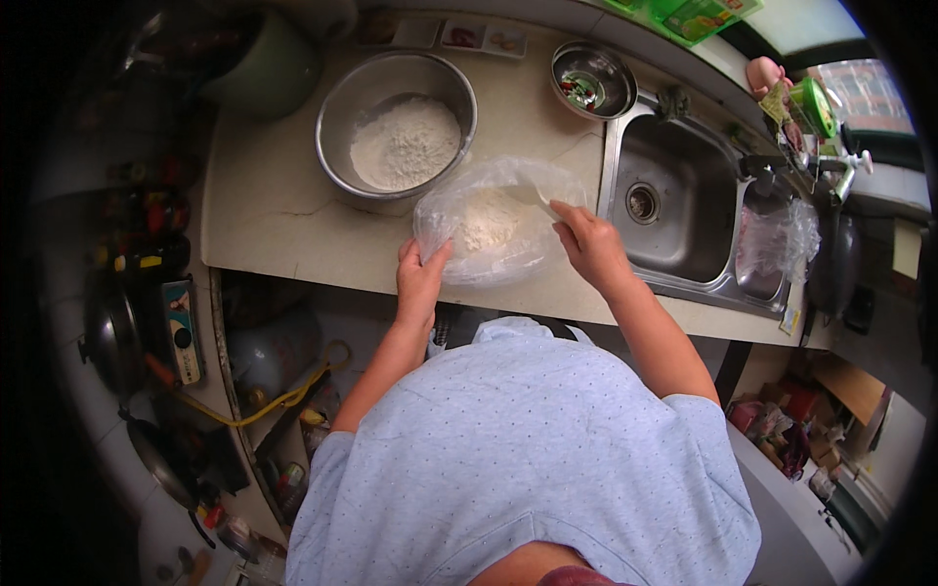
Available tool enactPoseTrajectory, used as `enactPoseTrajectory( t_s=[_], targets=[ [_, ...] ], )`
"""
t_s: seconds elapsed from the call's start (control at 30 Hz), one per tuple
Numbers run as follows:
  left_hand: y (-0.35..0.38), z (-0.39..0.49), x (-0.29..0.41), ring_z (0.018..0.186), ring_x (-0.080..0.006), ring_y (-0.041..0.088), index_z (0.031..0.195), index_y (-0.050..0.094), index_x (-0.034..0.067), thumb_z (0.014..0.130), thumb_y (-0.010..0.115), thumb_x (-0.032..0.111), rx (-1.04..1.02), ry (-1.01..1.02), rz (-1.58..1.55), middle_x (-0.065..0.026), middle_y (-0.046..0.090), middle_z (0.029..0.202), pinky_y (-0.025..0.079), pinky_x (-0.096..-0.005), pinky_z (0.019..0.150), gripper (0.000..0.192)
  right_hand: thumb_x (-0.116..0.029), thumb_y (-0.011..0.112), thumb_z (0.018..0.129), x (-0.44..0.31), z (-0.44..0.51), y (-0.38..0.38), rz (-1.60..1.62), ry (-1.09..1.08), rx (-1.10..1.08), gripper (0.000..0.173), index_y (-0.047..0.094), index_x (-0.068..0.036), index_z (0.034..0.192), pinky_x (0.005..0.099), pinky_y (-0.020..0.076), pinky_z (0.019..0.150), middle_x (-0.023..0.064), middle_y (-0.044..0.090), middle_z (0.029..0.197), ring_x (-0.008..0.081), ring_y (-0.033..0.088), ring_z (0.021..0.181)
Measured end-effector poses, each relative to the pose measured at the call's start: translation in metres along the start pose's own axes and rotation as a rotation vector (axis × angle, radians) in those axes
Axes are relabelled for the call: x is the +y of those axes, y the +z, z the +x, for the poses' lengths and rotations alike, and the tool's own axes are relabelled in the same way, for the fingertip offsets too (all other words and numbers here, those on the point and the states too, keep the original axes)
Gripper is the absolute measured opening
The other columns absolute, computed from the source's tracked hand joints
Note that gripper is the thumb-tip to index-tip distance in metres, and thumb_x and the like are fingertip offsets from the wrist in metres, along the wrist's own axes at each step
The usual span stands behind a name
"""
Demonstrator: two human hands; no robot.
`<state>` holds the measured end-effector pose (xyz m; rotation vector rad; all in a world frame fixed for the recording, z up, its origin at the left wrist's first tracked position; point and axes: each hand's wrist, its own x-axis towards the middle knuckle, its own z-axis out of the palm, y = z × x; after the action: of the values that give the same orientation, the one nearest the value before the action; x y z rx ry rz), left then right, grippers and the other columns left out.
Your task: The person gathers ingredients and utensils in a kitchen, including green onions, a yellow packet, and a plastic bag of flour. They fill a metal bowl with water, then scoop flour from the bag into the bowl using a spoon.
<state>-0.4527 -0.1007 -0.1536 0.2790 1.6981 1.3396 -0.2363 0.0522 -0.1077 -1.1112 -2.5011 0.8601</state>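
Observation:
A clear plastic bag (506, 269) with white flour (487, 221) inside lies open on the counter before me. My left hand (423, 277) pinches the bag's near left edge between thumb and fingers. At the bag's right side, my right hand (592, 243) grips a pale scoop-like utensil (544, 198). Its far part reaches into the bag and is blurred by the film, so its exact kind is unclear. Just beyond the bag stands a wide stainless steel bowl (333, 157), which holds a heap of flour (407, 146).
A stainless steel sink (678, 198) is set into the counter on the right, with crumpled plastic (780, 234) over its small basin. A smaller metal bowl (595, 77) with red and green bits stands at the back. White trays (506, 40) sit along the wall.

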Motion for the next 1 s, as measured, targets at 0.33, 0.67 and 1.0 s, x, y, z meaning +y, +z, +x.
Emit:
enactPoseTrajectory(
  t_s=[0.33,0.67,1.0],
  targets=[
    [0.001,0.009,-0.002,0.106,-0.0185,0.057,0.124,0.054,-0.002,0.087,0.066,0.012,-0.076,-0.112,-0.264,-0.0109,0.061,0.117,0.043,-0.0305,0.093,0.041,-0.01,0.063,0.088,-0.014,-0.019,0.046,0.611,0.34,-0.227,0.028,0.062,-0.003,0.115,0.0269,0.0488,0.061,0.0093,0.066,0.087,0.0119,0.057,0.064],
    [0.001,0.004,0.008,0.104,-0.0154,0.058,0.12,0.055,0.001,0.089,0.062,0.009,-0.053,0.079,-0.032,-0.0094,0.06,0.113,0.045,-0.0287,0.09,0.033,-0.017,0.062,0.089,-0.011,-0.021,0.019,0.807,0.543,-0.253,0.029,0.063,-0.008,0.117,0.0223,0.0448,0.054,0.0011,0.063,0.078,0.0071,0.057,0.064],
    [0.011,0.002,0.029,0.095,-0.018,0.061,0.126,0.054,0.006,0.086,0.053,-0.004,-0.063,0.631,0.325,-0.011,0.05,0.123,0.051,-0.0248,0.074,0.042,-0.016,0.06,0.092,-0.023,-0.023,-0.014,0.828,0.534,-0.239,0.029,0.062,-0.005,0.119,0.0194,0.0421,0.052,-0.0003,0.061,0.077,0.0051,0.055,0.063]
  ],
)
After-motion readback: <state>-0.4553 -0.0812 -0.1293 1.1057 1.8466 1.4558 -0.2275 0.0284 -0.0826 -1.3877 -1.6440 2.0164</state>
